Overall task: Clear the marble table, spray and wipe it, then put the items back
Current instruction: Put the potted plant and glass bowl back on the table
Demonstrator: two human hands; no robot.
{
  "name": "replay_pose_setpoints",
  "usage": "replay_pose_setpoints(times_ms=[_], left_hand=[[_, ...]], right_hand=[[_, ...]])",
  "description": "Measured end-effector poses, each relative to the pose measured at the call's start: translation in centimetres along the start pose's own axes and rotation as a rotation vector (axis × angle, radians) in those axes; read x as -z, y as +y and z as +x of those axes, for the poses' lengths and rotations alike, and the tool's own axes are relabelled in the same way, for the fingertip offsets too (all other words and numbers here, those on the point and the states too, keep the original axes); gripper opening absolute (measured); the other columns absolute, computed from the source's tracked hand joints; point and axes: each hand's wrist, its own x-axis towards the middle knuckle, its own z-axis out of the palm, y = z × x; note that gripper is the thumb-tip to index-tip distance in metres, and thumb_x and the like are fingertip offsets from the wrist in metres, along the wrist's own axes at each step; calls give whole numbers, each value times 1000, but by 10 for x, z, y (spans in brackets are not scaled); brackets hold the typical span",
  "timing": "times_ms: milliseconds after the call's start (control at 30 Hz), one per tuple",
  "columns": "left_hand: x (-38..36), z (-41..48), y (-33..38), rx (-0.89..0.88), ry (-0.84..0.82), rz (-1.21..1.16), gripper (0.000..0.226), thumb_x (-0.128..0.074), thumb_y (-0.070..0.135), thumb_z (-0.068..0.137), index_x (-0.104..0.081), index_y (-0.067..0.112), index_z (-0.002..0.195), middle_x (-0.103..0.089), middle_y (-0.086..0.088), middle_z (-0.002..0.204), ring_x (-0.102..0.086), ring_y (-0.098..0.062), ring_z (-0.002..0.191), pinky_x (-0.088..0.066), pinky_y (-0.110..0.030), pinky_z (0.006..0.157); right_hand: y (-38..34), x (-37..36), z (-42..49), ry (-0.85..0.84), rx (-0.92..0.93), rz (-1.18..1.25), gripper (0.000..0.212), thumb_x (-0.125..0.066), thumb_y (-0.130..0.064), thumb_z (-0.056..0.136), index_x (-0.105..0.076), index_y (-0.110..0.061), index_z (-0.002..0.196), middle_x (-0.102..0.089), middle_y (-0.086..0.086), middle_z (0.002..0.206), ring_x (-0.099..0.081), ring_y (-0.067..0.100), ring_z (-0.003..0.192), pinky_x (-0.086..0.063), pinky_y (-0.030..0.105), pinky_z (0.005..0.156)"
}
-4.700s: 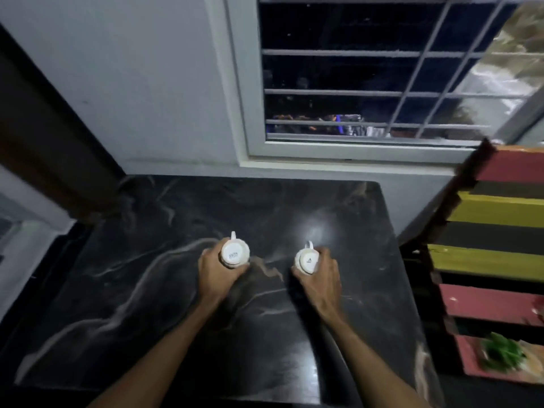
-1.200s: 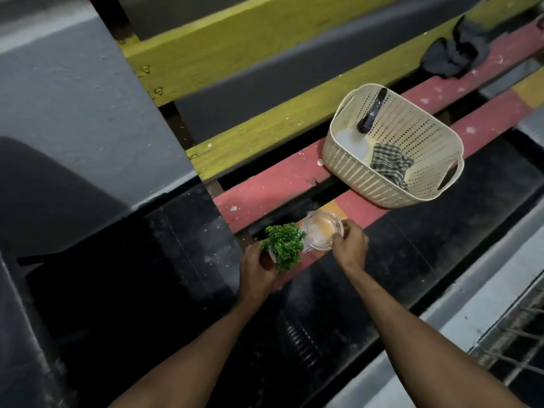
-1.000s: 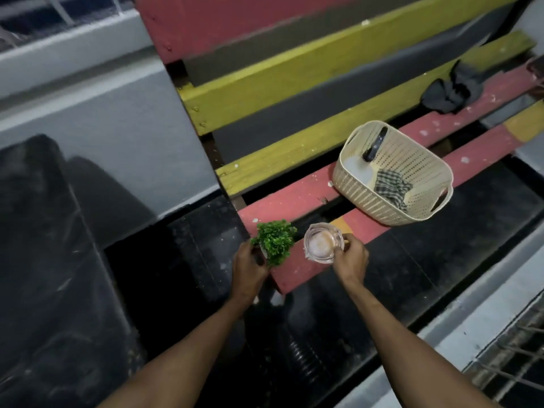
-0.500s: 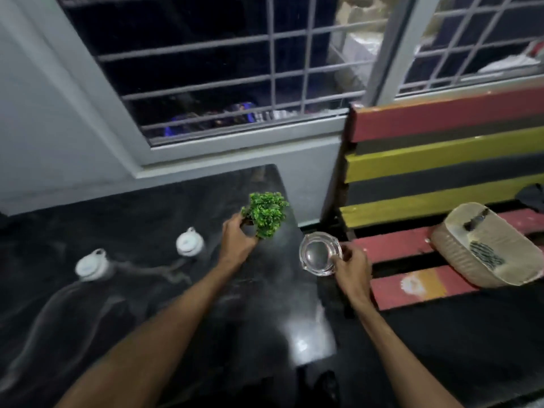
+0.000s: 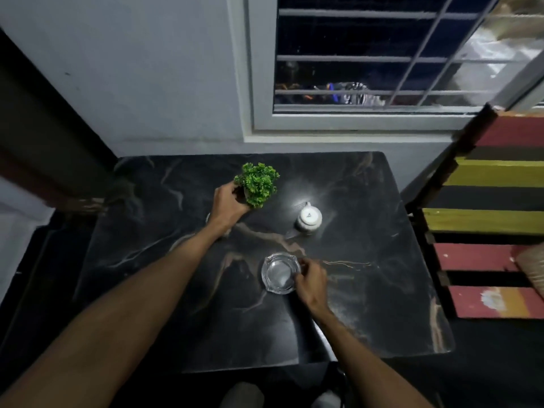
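Observation:
The black marble table (image 5: 382,290) fills the middle of the head view. My left hand (image 5: 228,206) grips a small green potted plant (image 5: 258,184) over the far middle of the table. A clear glass ashtray (image 5: 279,273) rests on the marble nearer to me, and my right hand (image 5: 312,279) holds its right rim. One white cup (image 5: 308,219) stands upside down to the right of the plant. A second white cup is mostly hidden behind my left wrist.
A bench of red, yellow and dark slats (image 5: 485,225) stands close to the table's right edge, with a cream basket's rim (image 5: 532,269) on it. A barred window (image 5: 382,60) and grey wall lie behind the table. A dark door frame (image 5: 44,142) is at the left.
I turned from the bench back to the table, carrying the plant and ashtray. The ashtray now sits on the marble and the plant has moved toward the far middle.

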Motion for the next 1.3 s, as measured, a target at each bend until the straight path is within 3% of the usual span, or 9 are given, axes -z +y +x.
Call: replay_pose_setpoints(times_ms=[133,367,533,667,733,933,1067,1133,1300], left_hand=[[4,11,-21,22,-1,16,44,-94,11,64,-76,4,103,-75,0,94,-68,-12,90,-57,-32,79],[-7,33,-25,78,-6,2,48,-96,17,60,-76,6,101,-79,-7,99,-74,-19,94,-63,-44,83],[-21,43,-21,121,-13,18,49,-95,9,63,-75,2,107,-78,-12,104,-74,-22,97,-62,-43,87],[-37,58,-34,190,-51,14,52,-94,20,54,-75,4,99,-79,-11,97,-75,-23,94,-62,-47,84],[-49,68,-46,228,-64,6,56,-94,26,47,-75,7,96,-80,-9,95,-76,-25,93,-63,-48,83],[-73,69,-51,311,-81,-77,55,-94,-6,58,-71,0,108,-77,-14,107,-73,-24,97,-62,-46,89],[-77,64,-52,292,-63,-52,55,-90,-7,65,-69,-2,116,-75,-13,112,-69,-16,94,-57,-28,84],[-78,61,-50,293,-49,-8,52,-91,-2,66,-71,-1,114,-73,-4,103,-67,-15,88,-53,-23,76],[-75,59,-52,321,-29,43,51,-95,4,62,-72,2,108,-76,-10,99,-61,-15,77,-53,-27,73]], right_hand=[[-2,-21,4,-19,-7,-74,39,-53,4,70,-74,-14,97,-76,2,92,-70,21,86,-54,32,76],[-6,-17,8,-45,-4,-172,31,-57,2,77,-72,-17,96,-76,3,91,-70,24,84,-47,28,68],[-4,-8,20,-185,45,-285,41,-76,-31,73,-56,-29,109,-68,-4,105,-67,22,94,-52,35,74],[-3,-2,31,-130,159,-331,53,-71,-45,77,-55,-31,125,-54,-6,119,-56,19,108,-51,36,86],[-4,-1,35,-88,217,-349,50,-65,-44,81,-55,-30,129,-52,-6,120,-52,19,111,-49,36,91],[-1,-4,42,-50,282,-347,36,-63,-39,87,-63,-27,122,-54,-8,118,-51,15,109,-49,31,87],[-5,-6,44,-38,315,-300,31,-61,-35,90,-65,-27,120,-55,-9,118,-53,14,107,-50,32,84],[-8,-5,45,-32,328,-274,28,-62,-34,92,-66,-26,118,-56,-10,117,-54,13,107,-51,31,83],[-20,-1,52,-19,364,-193,23,-64,-27,92,-67,-25,114,-58,-10,117,-56,12,108,-49,26,87]])
